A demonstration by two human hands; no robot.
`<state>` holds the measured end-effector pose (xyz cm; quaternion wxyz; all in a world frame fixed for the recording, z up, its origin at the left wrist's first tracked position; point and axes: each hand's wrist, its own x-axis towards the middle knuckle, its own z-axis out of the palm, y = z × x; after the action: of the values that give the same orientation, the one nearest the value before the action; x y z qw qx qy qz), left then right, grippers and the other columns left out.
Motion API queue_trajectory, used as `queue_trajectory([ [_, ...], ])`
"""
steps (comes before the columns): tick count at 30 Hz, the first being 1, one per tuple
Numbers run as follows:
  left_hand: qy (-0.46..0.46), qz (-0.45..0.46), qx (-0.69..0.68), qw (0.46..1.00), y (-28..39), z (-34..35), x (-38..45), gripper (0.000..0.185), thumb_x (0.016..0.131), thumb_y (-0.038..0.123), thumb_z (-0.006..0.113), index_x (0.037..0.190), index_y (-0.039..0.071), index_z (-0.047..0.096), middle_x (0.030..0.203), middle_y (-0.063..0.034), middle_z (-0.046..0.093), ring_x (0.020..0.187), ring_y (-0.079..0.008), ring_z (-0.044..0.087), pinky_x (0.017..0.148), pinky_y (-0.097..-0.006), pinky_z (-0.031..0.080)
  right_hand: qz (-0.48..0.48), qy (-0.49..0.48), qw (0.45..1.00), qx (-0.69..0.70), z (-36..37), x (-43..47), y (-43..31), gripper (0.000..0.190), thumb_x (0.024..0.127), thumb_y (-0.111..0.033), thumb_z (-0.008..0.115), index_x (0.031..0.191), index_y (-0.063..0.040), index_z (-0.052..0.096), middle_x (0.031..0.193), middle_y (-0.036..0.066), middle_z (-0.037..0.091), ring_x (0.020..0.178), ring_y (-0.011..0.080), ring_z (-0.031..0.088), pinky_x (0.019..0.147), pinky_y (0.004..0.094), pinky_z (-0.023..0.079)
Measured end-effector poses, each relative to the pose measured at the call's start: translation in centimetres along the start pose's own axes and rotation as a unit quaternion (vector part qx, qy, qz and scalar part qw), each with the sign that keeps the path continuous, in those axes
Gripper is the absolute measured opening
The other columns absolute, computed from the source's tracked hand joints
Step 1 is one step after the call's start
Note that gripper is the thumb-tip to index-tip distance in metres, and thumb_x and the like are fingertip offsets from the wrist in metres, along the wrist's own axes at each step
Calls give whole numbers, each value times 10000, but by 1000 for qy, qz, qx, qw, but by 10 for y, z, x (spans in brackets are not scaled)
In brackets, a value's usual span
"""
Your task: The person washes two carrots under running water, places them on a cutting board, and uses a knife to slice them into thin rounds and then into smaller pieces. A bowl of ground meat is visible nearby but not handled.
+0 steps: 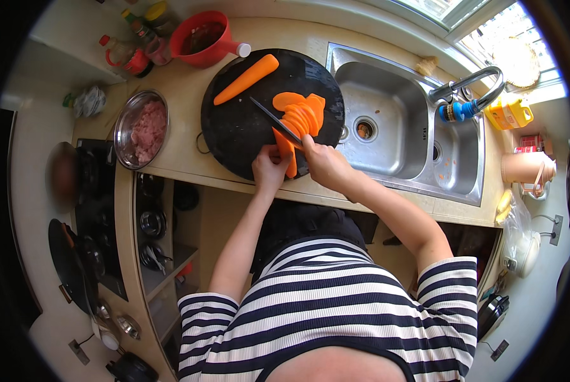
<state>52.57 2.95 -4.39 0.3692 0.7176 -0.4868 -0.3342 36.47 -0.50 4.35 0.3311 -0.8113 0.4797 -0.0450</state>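
On a round black cutting board (232,138) my left hand (270,168) holds a piece of peeled carrot (290,164) near the board's front edge. My right hand (327,162) grips a knife (276,119), whose blade points up and left between the carrot piece and a fan of carrot slices (301,114). The handle is mostly hidden in my fingers. A longer peeled carrot (246,79) lies by itself at the board's upper left.
A metal bowl of minced meat (147,131) stands left of the board. Behind it are a red pot (208,47) and several bottles (127,55). A double steel sink (385,119) with a faucet (476,81) adjoins the board's right side.
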Motion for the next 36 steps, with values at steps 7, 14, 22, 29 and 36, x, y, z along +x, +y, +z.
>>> queue_trajectory([
  [7, 4, 0, 13, 1000, 4, 0, -5, 324, 718, 240, 782, 878, 9, 622, 728, -97, 679, 651, -201, 674, 617, -306, 524, -16, 9, 1000, -25, 14, 0, 1, 319, 729, 14, 565, 970, 4, 357, 732, 252, 621, 689, 442, 628, 583, 504, 508],
  [14, 0, -18, 5, 1000, 7, -3, -3, 346, 723, 217, 782, 917, -20, 622, 788, -102, 694, 661, -161, 673, 642, -287, 532, 14, 8, 1000, -7, 28, 33, 9, 296, 753, -25, 572, 969, 5, 372, 735, 250, 631, 718, 429, 639, 603, 502, 514],
  [22, -13, -11, 6, 1000, 3, -2, -13, 349, 704, 201, 790, 917, 4, 596, 747, -84, 673, 647, -179, 665, 632, -295, 533, 8, 43, 998, 40, 9, 11, 10, 266, 767, -19, 545, 960, 8, 365, 737, 257, 618, 719, 444, 618, 603, 512, 494],
  [29, -17, 0, 8, 1000, 7, -2, -13, 353, 704, 197, 788, 940, 5, 607, 749, -88, 673, 650, -169, 662, 629, -297, 530, -5, 36, 998, 46, 8, 0, 4, 263, 763, -19, 541, 964, -5, 372, 735, 231, 622, 708, 430, 622, 594, 508, 491],
  [36, -24, 14, -18, 999, -34, 2, -5, 367, 718, 188, 795, 967, 8, 595, 804, -85, 681, 693, -143, 654, 647, -284, 523, -43, 46, 998, 20, 14, -14, 5, 318, 747, -23, 580, 1008, 18, 403, 683, 210, 633, 635, 399, 643, 542, 476, 512],
])
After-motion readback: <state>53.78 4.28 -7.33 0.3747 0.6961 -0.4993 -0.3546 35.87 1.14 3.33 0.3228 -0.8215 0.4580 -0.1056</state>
